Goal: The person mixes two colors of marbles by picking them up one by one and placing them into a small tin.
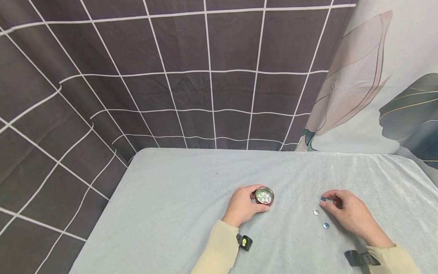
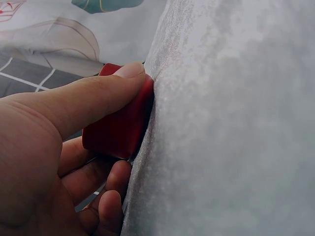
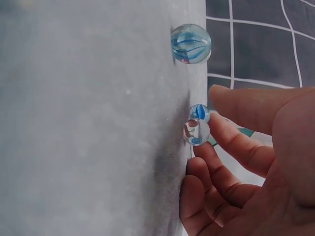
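My left hand point(image 1: 242, 203) grips a small round red tin point(image 2: 118, 123), its thumb on one side and fingers on the other. In the head view the tin's opening faces up, with several shiny, clear round pieces inside. At the right, my right hand point(image 1: 349, 212) has thumb and index finger either side of a small blue-streaked marble point(image 1: 322, 199). The right wrist view shows that marble close to the index fingertip, the thumb tip a little apart. Nearby on the cloth lie a clear marble point(image 3: 196, 132) and another blue-streaked marble point(image 3: 191, 44).
A pale grey cloth point(image 1: 164, 213) covers the table. Behind and to the left hangs a dark curtain point(image 1: 232, 49) with white grid lines. At the back right is a white curtain point(image 1: 359, 133) with leaf patterns. Bands with small dark devices sit on both wrists.
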The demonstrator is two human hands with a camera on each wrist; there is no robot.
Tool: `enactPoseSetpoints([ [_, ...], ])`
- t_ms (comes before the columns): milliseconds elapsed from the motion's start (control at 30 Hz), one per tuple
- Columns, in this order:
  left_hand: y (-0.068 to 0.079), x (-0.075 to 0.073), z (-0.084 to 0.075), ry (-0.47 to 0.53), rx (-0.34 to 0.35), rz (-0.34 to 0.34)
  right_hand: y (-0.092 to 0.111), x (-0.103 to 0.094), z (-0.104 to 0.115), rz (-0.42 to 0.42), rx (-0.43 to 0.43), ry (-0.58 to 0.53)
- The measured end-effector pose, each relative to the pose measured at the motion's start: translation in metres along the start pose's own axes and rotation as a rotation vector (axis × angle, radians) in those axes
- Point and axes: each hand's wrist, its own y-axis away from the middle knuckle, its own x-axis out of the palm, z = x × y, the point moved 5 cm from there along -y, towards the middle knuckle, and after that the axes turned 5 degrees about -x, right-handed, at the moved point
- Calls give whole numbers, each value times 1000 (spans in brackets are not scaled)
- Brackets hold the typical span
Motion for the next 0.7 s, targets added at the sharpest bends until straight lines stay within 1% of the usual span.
enactPoseSetpoints([
  [467,0,0,0,0,-4,1,-8,0,-1,64,3,9],
  [700,0,0,0,4,-3,1,-10,-1,-1,76,-8,14],
])
